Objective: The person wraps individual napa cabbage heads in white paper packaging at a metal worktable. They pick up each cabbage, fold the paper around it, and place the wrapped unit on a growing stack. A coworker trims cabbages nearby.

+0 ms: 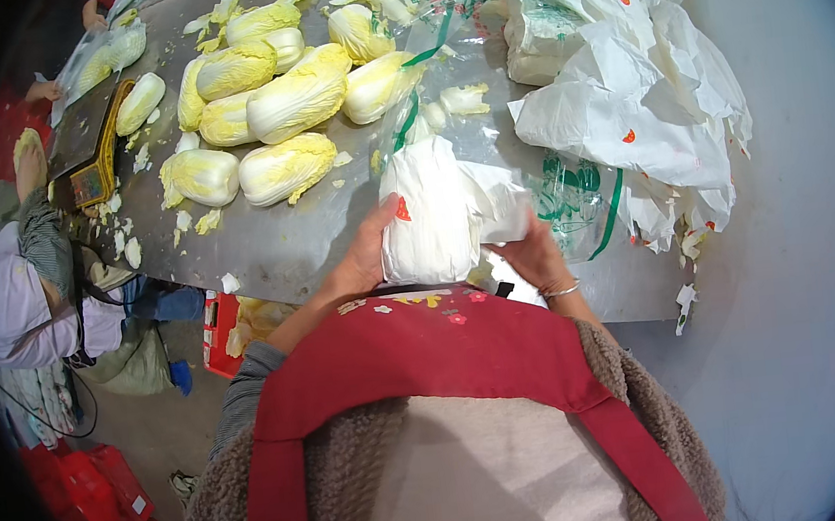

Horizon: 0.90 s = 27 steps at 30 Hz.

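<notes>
Close in front of me, a bundle wrapped in white paper with a small red mark stands at the table's near edge; the paper hides what is inside. My left hand is closed against its left side, thumb on the front. On the other side, my right hand grips the loose flap of the paper, with a bracelet at the wrist. Just behind and right of the bundle lies clear plastic bagging with green print and green edge strips. Left of it, several trimmed napa cabbages lie in a group.
Crumpled white paper sheets pile up at the right of the metal table. A dark scale-like device with a yellow rim sits at the left edge. Co-workers stand there, one handling a bagged cabbage. Red crates are below.
</notes>
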Motion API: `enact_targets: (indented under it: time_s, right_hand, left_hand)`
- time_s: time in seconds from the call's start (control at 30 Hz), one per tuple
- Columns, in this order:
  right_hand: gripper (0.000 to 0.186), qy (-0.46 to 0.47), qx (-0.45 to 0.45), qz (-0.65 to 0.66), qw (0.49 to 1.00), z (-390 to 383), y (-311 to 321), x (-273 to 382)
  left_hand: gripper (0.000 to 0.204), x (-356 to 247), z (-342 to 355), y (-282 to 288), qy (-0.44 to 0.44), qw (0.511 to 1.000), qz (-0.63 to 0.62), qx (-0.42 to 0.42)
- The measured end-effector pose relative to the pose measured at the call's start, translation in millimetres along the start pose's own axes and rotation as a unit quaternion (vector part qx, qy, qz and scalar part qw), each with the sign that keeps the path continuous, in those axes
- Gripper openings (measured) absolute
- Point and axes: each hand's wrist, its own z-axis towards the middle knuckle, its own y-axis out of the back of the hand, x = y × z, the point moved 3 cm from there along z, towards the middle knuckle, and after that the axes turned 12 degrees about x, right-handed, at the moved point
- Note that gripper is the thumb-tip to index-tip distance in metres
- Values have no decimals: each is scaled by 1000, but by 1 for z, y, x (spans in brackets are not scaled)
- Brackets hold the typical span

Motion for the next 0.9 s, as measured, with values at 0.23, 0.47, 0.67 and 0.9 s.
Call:
enact_targets:
  time_s: [0.23, 0.47, 0.67, 0.9]
  right_hand:
    - [45, -148, -162, 58, 974, 37, 33, -58]
    - [31, 119, -23, -137, 983, 74, -127, 75]
    - [27, 171, 15, -175, 970, 77, -175, 92]
    - [38, 362, -56, -479, 798, 77, -165, 138]
  left_hand:
    - [67, -7, -8, -2, -36, 999, -20, 0]
    - [94, -10, -8, 57, -59, 980, -161, 100]
    - [100, -14, -16, 49, -72, 989, -128, 18]
    - [88, -8, -6, 62, -92, 981, -170, 33]
